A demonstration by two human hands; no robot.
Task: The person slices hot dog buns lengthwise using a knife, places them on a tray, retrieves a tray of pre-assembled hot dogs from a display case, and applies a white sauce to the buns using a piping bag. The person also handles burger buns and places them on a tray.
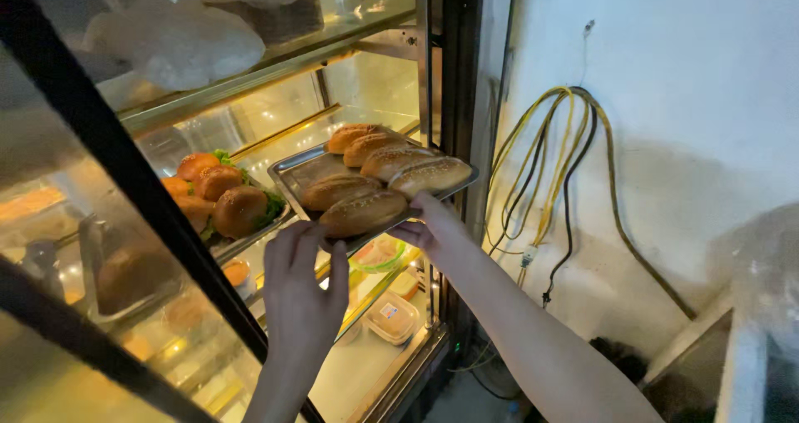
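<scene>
Left hand [301, 283], nearest, grips the metal tray [293, 172] edge at 6 o'clock; right hand [434, 230] seemingly clasps its 4 o'clock corner, fingers partly hidden. Six sesame rolls [363, 212] lie on it, over the display-case shelf [250, 244]

Rolls [379, 182] on tray [293, 172], burgers [220, 194] left

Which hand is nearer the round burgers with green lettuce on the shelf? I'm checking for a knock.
Left. The left hand grips the metal tray's near edge, just right of the burgers; the right hand holds the tray's far-right corner.
</scene>
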